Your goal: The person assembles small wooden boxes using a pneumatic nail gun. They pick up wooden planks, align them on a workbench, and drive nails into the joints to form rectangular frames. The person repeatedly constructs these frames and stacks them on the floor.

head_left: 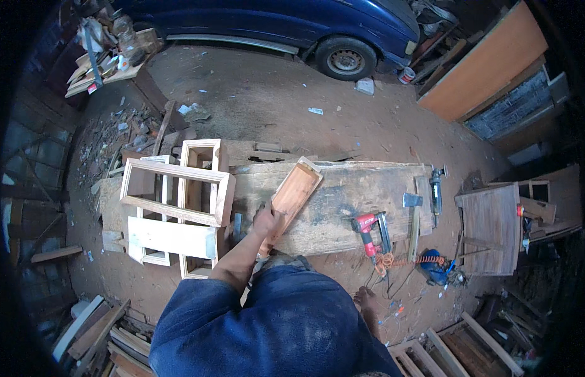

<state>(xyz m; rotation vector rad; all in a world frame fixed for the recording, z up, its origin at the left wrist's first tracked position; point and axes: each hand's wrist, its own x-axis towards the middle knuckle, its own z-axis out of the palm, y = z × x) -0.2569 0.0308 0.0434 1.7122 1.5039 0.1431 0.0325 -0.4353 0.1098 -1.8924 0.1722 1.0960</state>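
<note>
My left hand (266, 221) grips the near end of a shallow reddish wooden tray-like box (297, 188). The box lies tilted across the near-left part of a rough plank workbench (349, 201), its open side facing up. My left forearm reaches up from my blue-clad body at the bottom. My right hand is not in view. Just left of my hand stands a stack of pale wooden frames (179, 201).
On the bench to the right lie a red nail gun (371, 229), a hatchet (412, 220) and a power tool (435, 188). A wooden cabinet (490, 229) stands at the right. A blue car (273, 19) is parked beyond. Scrap timber lines the floor edges.
</note>
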